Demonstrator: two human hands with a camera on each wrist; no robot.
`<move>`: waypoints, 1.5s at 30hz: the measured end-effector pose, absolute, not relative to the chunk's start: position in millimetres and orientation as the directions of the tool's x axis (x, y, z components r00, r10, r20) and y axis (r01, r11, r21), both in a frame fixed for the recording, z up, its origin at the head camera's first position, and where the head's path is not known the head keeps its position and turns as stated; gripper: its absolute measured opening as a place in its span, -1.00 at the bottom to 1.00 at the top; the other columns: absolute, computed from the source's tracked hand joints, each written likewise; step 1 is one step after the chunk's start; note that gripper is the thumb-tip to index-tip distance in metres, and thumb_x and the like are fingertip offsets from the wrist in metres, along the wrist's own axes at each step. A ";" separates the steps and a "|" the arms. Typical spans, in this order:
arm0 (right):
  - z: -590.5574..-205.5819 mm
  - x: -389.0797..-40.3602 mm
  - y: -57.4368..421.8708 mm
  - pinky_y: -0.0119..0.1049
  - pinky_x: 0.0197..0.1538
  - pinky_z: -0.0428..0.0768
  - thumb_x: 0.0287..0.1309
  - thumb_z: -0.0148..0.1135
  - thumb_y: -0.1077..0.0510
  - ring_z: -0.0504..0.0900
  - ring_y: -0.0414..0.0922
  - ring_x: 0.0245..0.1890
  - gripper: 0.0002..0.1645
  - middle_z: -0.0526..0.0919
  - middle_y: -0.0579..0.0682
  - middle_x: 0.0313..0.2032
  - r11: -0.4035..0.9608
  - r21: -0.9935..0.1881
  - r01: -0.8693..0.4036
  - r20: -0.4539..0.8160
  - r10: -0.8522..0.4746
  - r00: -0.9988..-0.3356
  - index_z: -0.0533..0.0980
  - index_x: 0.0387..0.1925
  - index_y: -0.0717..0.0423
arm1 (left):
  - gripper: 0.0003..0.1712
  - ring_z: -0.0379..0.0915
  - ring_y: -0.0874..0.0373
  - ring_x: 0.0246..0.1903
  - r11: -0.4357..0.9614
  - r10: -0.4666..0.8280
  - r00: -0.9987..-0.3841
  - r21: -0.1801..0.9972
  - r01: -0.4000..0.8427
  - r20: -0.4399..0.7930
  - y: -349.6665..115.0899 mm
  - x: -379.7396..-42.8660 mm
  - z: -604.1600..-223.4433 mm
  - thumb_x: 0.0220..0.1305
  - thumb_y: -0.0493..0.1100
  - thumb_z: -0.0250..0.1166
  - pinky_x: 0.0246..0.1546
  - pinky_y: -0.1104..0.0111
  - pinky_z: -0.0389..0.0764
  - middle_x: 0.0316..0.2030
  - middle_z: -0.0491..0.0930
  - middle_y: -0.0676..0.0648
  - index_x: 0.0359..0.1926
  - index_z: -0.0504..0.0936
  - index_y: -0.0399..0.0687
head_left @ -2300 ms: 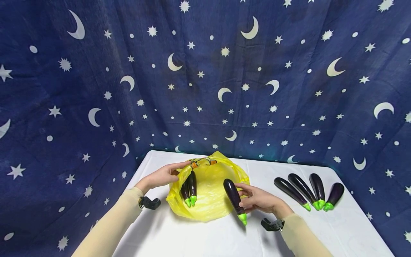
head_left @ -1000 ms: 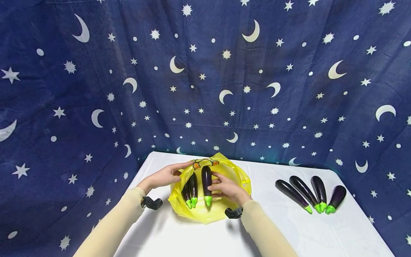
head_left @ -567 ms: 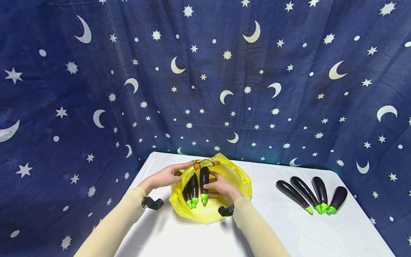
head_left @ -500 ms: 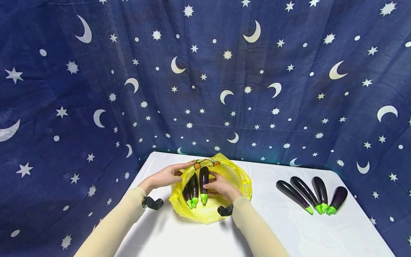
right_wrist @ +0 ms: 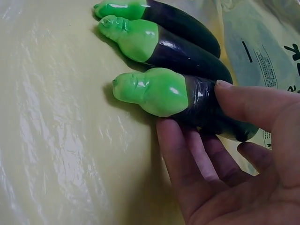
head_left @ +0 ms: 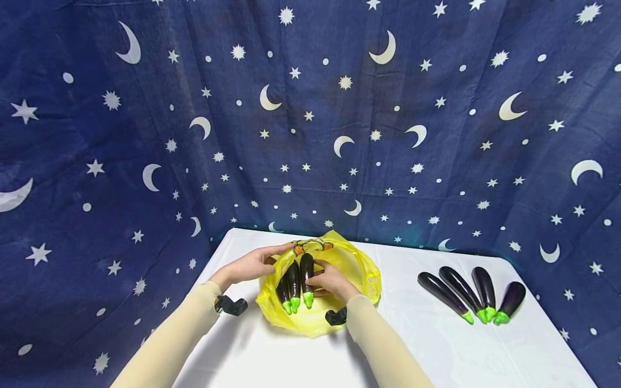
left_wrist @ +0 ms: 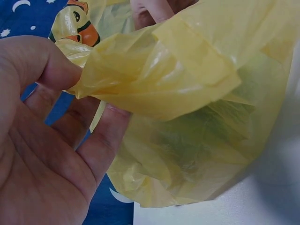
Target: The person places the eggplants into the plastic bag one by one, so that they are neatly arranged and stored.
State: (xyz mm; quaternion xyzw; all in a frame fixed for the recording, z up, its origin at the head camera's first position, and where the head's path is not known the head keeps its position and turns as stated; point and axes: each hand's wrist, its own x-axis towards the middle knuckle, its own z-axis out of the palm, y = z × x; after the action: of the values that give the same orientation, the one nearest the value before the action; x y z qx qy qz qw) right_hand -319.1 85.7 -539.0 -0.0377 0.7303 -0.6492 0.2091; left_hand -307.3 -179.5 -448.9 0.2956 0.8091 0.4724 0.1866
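A yellow plastic bag (head_left: 339, 323) lies on the table with its mouth spread wide. My left hand (head_left: 249, 265) pinches the bag's left rim between thumb and fingers, plain in the left wrist view. Inside the bag, my right hand (head_left: 335, 281) holds an eggplant (head_left: 308, 269) with a green stem end, thumb on top and fingers along its lower side. Two more eggplants lie side by side just left of it, the nearer one (right_wrist: 187, 56) and the farther one (right_wrist: 183, 23) both showing in the right wrist view. All stem ends point toward me.
Several eggplants (head_left: 453, 291) lie fanned out on the right of the white table (head_left: 388, 345). A dark blue curtain (head_left: 310, 134) with moons and stars hangs behind the table and at both sides. A black wrist camera (head_left: 233, 306) sits on the left wrist.
My right hand has carried an eggplant leftward from the bag's right side to beside the other two and lowered it there. My left hand has stayed on the rim.
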 end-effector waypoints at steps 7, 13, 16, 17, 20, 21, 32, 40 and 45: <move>-536.1 -316.4 83.5 0.00 -0.12 0.71 0.17 0.40 0.33 0.70 0.06 -0.19 0.05 0.58 0.25 -0.01 0.190 -0.960 0.206 -0.259 -0.315 -0.913 0.05 0.57 0.24 | -0.07 0.24 0.09 0.41 0.380 0.651 -0.758 0.876 0.299 -0.024 -178.5 -307.4 -448.2 0.25 -0.48 0.09 0.31 0.14 0.36 0.49 0.26 0.13 0.56 0.28 0.32; -533.5 -313.4 81.8 0.02 -0.12 0.71 0.18 0.41 0.33 0.70 0.08 -0.17 0.03 0.60 0.25 -0.02 0.223 -0.956 0.188 -0.253 -0.314 -0.915 0.06 0.56 0.28 | -0.07 0.29 0.09 0.38 0.391 0.643 -0.766 0.871 0.298 -0.026 -178.1 -307.6 -449.7 0.25 -0.47 0.10 0.29 0.17 0.38 0.48 0.28 0.13 0.55 0.29 0.36; -532.9 -312.6 81.0 0.02 -0.11 0.71 0.17 0.41 0.32 0.70 0.08 -0.16 0.03 0.59 0.25 -0.01 0.227 -0.955 0.193 -0.259 -0.310 -0.915 0.07 0.55 0.28 | -0.07 0.28 0.08 0.38 0.385 0.645 -0.763 0.876 0.291 -0.030 -177.9 -307.5 -450.4 0.26 -0.47 0.10 0.30 0.16 0.39 0.49 0.27 0.14 0.55 0.29 0.36; -532.9 -312.4 80.8 0.02 -0.11 0.71 0.17 0.41 0.32 0.70 0.08 -0.16 0.02 0.59 0.25 -0.01 0.227 -0.954 0.194 -0.260 -0.309 -0.915 0.07 0.55 0.29 | -0.08 0.28 0.07 0.39 0.383 0.646 -0.763 0.877 0.289 -0.031 -177.8 -307.4 -450.6 0.26 -0.47 0.10 0.30 0.15 0.39 0.49 0.27 0.14 0.55 0.29 0.36; -533.6 -312.7 80.5 0.00 -0.12 0.71 0.18 0.42 0.32 0.68 0.08 -0.16 0.01 0.59 0.25 -0.01 0.229 -0.952 0.205 -0.270 -0.304 -0.913 0.09 0.55 0.28 | -0.08 0.27 0.07 0.39 0.375 0.649 -0.760 0.881 0.287 -0.028 -177.9 -307.4 -450.8 0.27 -0.47 0.10 0.31 0.13 0.38 0.49 0.27 0.14 0.55 0.28 0.36; -533.7 -312.7 80.4 -0.02 -0.13 0.72 0.18 0.42 0.31 0.68 0.07 -0.17 0.00 0.59 0.23 -0.02 0.240 -0.949 0.202 -0.271 -0.301 -0.914 0.11 0.54 0.28 | -0.08 0.27 0.07 0.39 0.374 0.649 -0.760 0.882 0.287 -0.028 -178.0 -307.3 -450.9 0.27 -0.47 0.10 0.31 0.13 0.38 0.49 0.27 0.14 0.55 0.28 0.36; -533.5 -312.4 79.9 -0.05 -0.13 0.72 0.20 0.43 0.25 0.68 0.00 -0.19 -0.10 0.60 0.19 -0.03 0.266 -0.940 0.214 -0.288 -0.281 -0.915 0.23 0.49 0.29 | -0.10 0.28 0.11 0.38 0.380 0.644 -0.765 0.878 0.291 -0.026 -178.5 -307.4 -450.2 0.29 -0.45 0.13 0.29 0.17 0.39 0.48 0.29 0.14 0.54 0.30 0.38; -532.1 -313.1 79.3 -0.05 -0.14 0.72 0.21 0.43 0.26 0.69 0.00 -0.21 -0.11 0.60 0.20 -0.06 0.279 -0.941 0.193 -0.275 -0.292 -0.916 0.23 0.48 0.33 | -0.10 0.22 0.06 0.42 0.365 0.651 -0.759 0.880 0.304 -0.008 -178.1 -307.7 -449.5 0.29 -0.47 0.12 0.31 0.16 0.37 0.49 0.28 0.11 0.56 0.28 0.31; -533.0 -310.2 79.9 -0.02 -0.15 0.72 0.21 0.42 0.27 0.69 0.03 -0.18 -0.09 0.59 0.25 0.02 0.269 -0.944 0.191 -0.269 -0.297 -0.916 0.19 0.49 0.35 | -0.09 0.23 0.02 0.41 0.356 0.655 -0.755 0.887 0.293 -0.014 -179.5 -305.4 -451.2 0.28 -0.48 0.10 0.27 0.24 0.40 0.50 0.25 0.07 0.57 0.26 0.26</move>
State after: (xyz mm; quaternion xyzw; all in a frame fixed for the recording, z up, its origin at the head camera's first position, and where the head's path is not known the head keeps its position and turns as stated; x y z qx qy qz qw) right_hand -310.2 79.9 -533.0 -0.0345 0.7705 -0.6036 0.2018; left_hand -305.4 -179.5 -451.2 0.2957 0.8020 0.4841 0.1870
